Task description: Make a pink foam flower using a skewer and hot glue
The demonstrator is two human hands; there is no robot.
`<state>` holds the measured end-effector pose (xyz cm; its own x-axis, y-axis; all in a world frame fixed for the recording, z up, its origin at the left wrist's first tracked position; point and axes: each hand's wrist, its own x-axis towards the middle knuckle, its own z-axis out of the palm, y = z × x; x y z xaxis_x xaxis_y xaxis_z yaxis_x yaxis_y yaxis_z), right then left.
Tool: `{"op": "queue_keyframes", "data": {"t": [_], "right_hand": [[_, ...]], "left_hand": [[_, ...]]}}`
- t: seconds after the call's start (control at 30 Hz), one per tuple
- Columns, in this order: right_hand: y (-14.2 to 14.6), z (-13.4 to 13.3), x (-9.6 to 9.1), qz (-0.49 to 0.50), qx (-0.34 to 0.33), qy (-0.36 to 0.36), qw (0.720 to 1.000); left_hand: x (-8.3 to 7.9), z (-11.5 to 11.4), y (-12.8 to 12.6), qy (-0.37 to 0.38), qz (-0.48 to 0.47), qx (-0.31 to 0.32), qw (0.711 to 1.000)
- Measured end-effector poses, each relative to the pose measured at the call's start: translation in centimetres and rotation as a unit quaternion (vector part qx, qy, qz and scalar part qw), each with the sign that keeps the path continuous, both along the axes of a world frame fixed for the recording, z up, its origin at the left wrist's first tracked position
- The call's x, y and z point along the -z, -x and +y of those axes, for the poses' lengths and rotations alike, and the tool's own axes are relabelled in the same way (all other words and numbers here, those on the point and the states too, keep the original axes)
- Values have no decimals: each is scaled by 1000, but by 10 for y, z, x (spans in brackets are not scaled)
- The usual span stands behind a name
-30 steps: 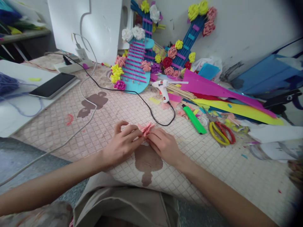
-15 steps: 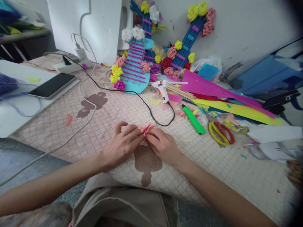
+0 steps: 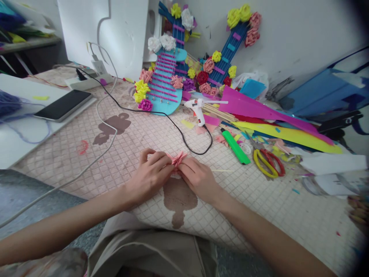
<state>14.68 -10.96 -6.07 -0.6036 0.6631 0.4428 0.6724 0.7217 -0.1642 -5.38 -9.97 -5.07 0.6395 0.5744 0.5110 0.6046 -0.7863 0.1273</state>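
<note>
Between my two hands, just above the quilted tabletop, is a pink paper flower point(image 3: 179, 158) with folded, pointed petals. My left hand point(image 3: 154, 169) pinches its left side, fingers bent and closed. From the other side my right hand point(image 3: 198, 175) grips it with thumb and fingertips pressed together. The fingers cover most of the flower's lower part. A thin pale stick point(image 3: 223, 171) lies on the table right of my right hand. Beyond the hands rests a white hot glue gun point(image 3: 198, 109), its nozzle pointing right.
At right lie a green cutter knife point(image 3: 235, 147), scissors point(image 3: 269, 162) and coloured paper sheets point(image 3: 259, 111). A black cable point(image 3: 178, 129) loops beyond my hands. Flower-decorated paper guitars point(image 3: 164, 80) lean at the back. A phone point(image 3: 63, 105) sits on a white board at left.
Both hands stay in nearly the same place on the pink flower. The fingers have shifted only slightly around it.
</note>
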Motion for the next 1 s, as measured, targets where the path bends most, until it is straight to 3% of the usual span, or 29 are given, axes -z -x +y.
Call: {"op": "queue_keyframes", "data": {"t": [1.0], "right_hand": [[0, -1, -1, 28, 23, 0, 999]], "left_hand": [[0, -2, -2, 24, -13, -16, 1000]]}}
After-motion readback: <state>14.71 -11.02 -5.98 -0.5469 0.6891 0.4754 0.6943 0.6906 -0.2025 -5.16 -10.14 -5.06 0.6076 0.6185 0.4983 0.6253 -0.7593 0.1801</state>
